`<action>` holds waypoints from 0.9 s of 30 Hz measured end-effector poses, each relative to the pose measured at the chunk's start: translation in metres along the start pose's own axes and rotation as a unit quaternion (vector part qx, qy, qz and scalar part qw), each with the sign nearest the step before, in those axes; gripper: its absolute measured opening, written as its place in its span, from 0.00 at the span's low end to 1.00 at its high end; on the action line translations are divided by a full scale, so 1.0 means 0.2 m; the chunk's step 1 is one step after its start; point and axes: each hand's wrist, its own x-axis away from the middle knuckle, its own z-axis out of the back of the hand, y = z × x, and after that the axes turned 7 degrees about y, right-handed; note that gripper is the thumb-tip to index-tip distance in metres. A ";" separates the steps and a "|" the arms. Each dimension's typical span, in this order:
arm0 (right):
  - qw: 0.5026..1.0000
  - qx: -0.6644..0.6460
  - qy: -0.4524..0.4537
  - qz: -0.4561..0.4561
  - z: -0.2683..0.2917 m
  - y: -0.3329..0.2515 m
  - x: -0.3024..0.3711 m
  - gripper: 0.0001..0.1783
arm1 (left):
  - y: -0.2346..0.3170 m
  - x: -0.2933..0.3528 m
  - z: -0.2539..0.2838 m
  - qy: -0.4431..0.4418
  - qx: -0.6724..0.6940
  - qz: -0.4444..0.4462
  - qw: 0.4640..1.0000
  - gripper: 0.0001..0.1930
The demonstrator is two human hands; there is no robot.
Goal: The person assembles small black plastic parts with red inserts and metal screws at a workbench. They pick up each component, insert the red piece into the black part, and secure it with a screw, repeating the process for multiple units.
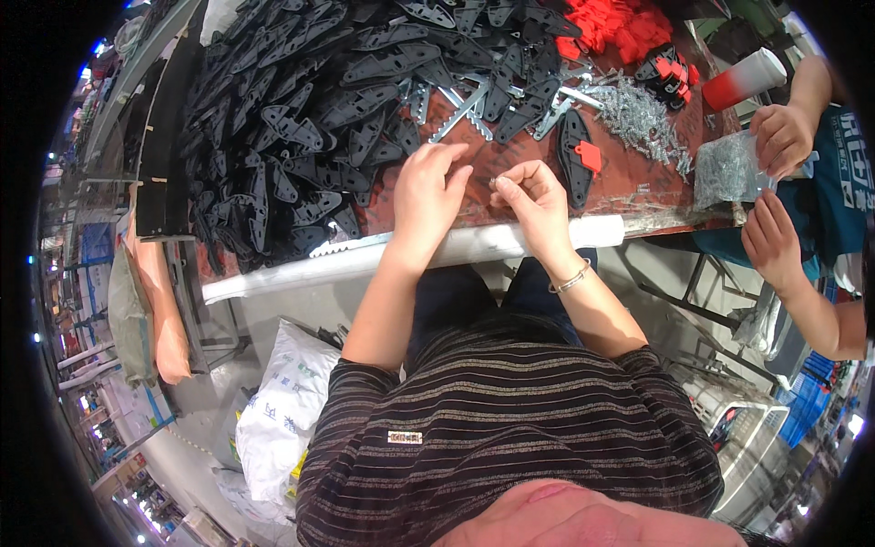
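Note:
My left hand (425, 193) hovers over the near part of the reddish-brown tabletop (474, 175), thumb and fingers apart and holding nothing I can see. Beside it my right hand (534, 202) is closed in a pinch; whatever lies between thumb and forefinger is too small to name. Just beyond the right hand is a black plastic handle half (573, 169) with a red plastic piece (588, 157) on it. Toothed metal blades (461, 111) lie ahead of both hands, next to a large heap of black handle halves (337, 100).
Small metal springs (643, 114) and red plastic pieces (620, 29) are piled at the far right. A red-and-white cup (746, 78) lies near a co-worker's hands (782, 139), which hold a clear bag of small metal parts (727, 173). A white wrapped roll (492, 244) runs along the table's front edge.

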 end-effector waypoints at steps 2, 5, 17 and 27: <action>1.000 0.019 -0.006 0.016 0.00 0.01 0.00 0.06 | 0.02 -0.09 0.01 -0.010 0.005 0.012 1.000 0.13; 0.998 0.038 -0.017 0.055 0.01 0.05 -0.01 0.06 | 0.07 -0.26 -0.06 -0.014 -0.018 -0.043 0.999 0.14; 0.996 0.032 -0.031 0.081 0.02 0.07 -0.01 0.06 | -0.01 -0.49 -0.30 -0.045 0.018 0.013 0.999 0.18; 0.987 -0.055 0.058 0.138 -0.01 -0.04 0.02 0.06 | 0.09 -0.03 0.02 -0.094 0.478 0.225 0.844 0.12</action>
